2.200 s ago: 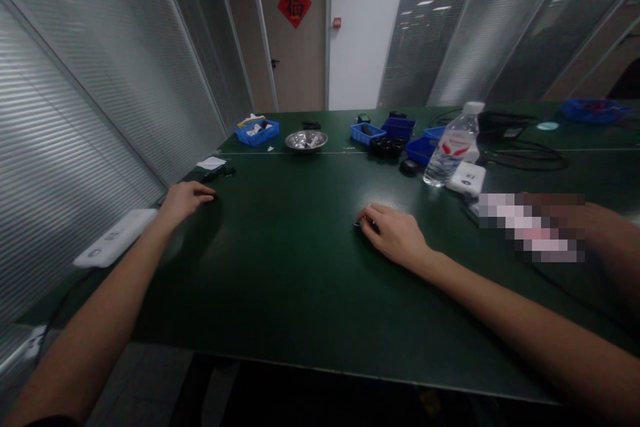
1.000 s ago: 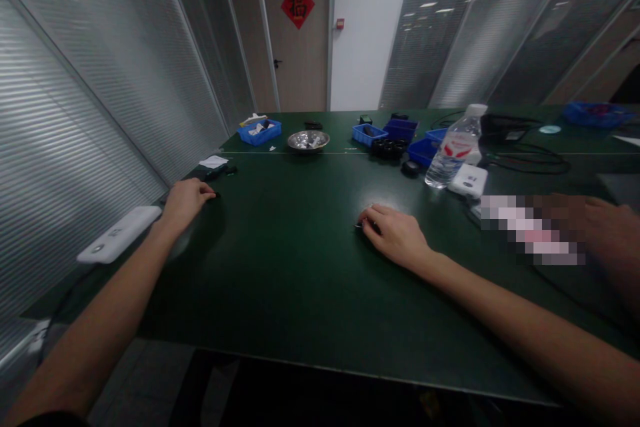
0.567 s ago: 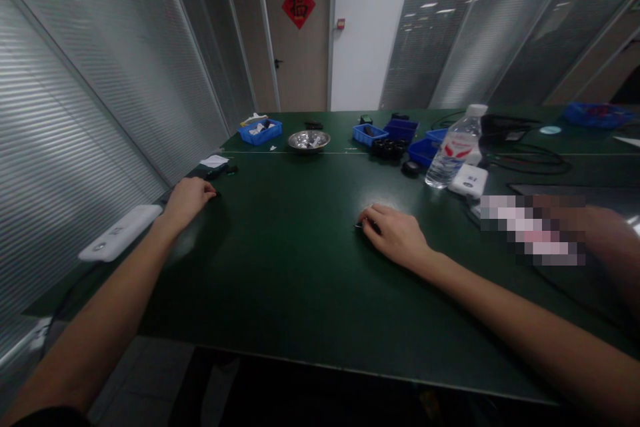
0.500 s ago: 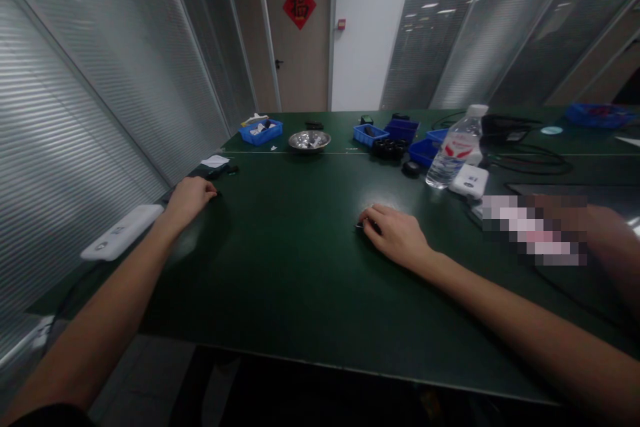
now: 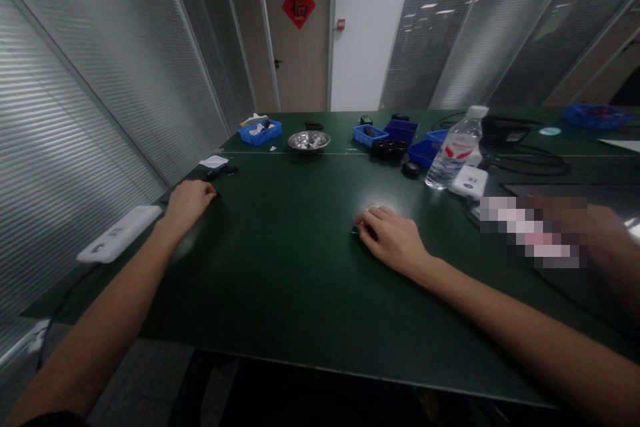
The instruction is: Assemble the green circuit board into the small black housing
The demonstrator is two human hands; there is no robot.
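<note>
My left hand point(image 5: 190, 203) rests low over the left side of the green table point(image 5: 280, 260). Its fingers are pinched together on a small dark piece, too little to identify. Just beyond it lie some small black items point(image 5: 221, 172) and a white paper point(image 5: 214, 161). Farther right, my right hand point(image 5: 393, 233) lies on the table with curled fingers. Between its thumb and fingertips is a small dark object point(image 5: 355, 230) with a thin pale edge, mostly covered by the fingers.
A metal bowl point(image 5: 309, 141) with small pieces stands at the back, between blue baskets point(image 5: 261, 133). A water bottle point(image 5: 457, 148) and a white device point(image 5: 469, 181) stand at right, near another person's hand point(image 5: 600, 223). A long white device point(image 5: 120, 233) lies at left.
My right hand and the small object in its fingers have shifted very slightly left and down. My left hand stays almost in place, still pinched.
</note>
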